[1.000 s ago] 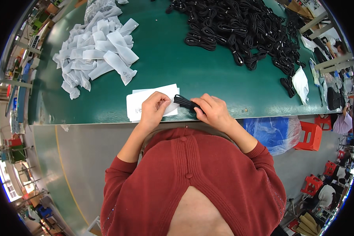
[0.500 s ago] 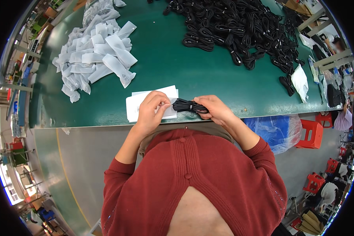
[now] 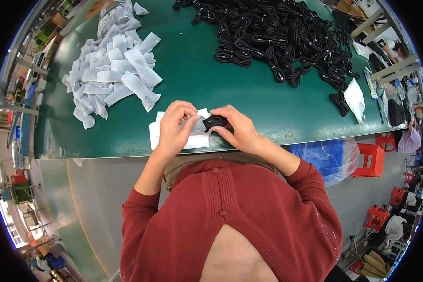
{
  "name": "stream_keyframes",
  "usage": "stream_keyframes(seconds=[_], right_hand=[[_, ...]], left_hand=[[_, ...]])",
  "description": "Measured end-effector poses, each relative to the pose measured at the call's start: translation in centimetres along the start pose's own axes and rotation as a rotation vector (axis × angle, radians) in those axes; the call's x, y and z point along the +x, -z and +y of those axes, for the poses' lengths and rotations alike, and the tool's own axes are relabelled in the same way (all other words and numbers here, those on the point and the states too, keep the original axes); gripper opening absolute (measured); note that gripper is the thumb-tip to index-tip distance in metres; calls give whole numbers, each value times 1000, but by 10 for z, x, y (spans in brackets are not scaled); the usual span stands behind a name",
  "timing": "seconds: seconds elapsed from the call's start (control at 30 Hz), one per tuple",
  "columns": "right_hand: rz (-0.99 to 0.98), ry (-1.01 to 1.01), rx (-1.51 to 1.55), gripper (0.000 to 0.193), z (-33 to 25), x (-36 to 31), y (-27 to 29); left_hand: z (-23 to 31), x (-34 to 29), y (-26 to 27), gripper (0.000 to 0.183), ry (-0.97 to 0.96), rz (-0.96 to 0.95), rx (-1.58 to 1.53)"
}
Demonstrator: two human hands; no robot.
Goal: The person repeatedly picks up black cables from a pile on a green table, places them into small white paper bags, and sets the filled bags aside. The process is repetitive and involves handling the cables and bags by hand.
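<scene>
a black cable bundle (image 3: 215, 122) lies between right hand (image 3: 242, 129), gripping it, and left hand (image 3: 174, 130), pinching a translucent sleeve (image 3: 196, 125).

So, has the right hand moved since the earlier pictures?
Yes: judged against the pale pouch pile, the right hand has moved left, closer to the left hand.

The right hand (image 3: 242, 128) has been brought closer to the left hand (image 3: 175, 126), and its grip has been shifted from the right end of the looped bundle of black cord (image 3: 215, 123) toward the left end, so less cord is left exposed. More of the translucent, whitish plastic sleeve (image 3: 197, 124) has been revealed beside the left hand's fingertips.
</scene>
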State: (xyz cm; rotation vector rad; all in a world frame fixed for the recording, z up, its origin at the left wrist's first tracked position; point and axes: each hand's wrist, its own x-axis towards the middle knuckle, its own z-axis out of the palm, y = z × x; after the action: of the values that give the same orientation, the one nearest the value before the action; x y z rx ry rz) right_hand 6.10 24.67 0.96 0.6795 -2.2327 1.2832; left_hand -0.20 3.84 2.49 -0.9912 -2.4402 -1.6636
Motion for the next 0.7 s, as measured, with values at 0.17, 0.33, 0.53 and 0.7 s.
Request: stream_keyframes(seconds=[0.17, 0.33, 0.53, 0.7], right_hand=[[145, -258, 70, 39, 0, 18, -6], [93, -101, 176, 28, 0, 48, -5], [147, -177, -393, 22, 62, 79, 17], [-21, -379, -800, 33, 141, 72, 31]], left_hand=[[2, 20, 11, 8, 82, 11, -176], [-5, 40, 10, 11, 48, 126, -385], [-42, 78, 71, 13, 136, 365, -681], [-41, 96, 81, 13, 38, 472, -327]])
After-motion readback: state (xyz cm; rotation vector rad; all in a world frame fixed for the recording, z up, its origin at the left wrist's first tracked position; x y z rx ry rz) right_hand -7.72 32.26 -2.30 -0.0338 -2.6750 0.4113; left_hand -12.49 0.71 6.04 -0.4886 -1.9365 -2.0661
